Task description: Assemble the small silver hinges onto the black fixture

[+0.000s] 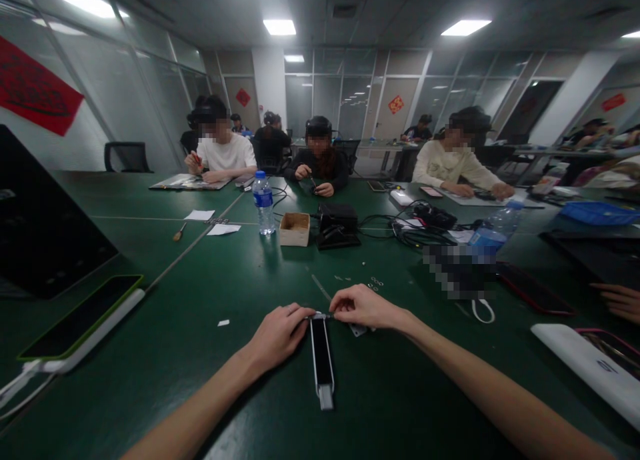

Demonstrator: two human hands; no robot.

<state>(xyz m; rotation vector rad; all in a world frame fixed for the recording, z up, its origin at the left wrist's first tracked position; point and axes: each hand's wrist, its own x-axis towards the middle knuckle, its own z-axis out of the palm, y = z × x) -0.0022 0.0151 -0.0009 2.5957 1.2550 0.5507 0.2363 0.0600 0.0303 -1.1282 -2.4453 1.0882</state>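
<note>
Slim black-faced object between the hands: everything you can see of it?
The slim object is long and narrow, with a dark, flat face and a pale rim that looks like metal or plastic. A pale, blocky tab sticks out at its near end. It lies lengthwise away from the wearer on the green table. The left hand has fingertips at its far end; the right hand is close by, contact unclear.

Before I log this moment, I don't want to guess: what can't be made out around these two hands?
In the head view:
What, if anything, the right hand pinches: too small and blurred.
Whether the left hand grips the black-and-white bar: the hand itself hides the contact.
Full outline of the grey piece: right hand covers part.
Another person's hand: cut off by the right edge.
</note>
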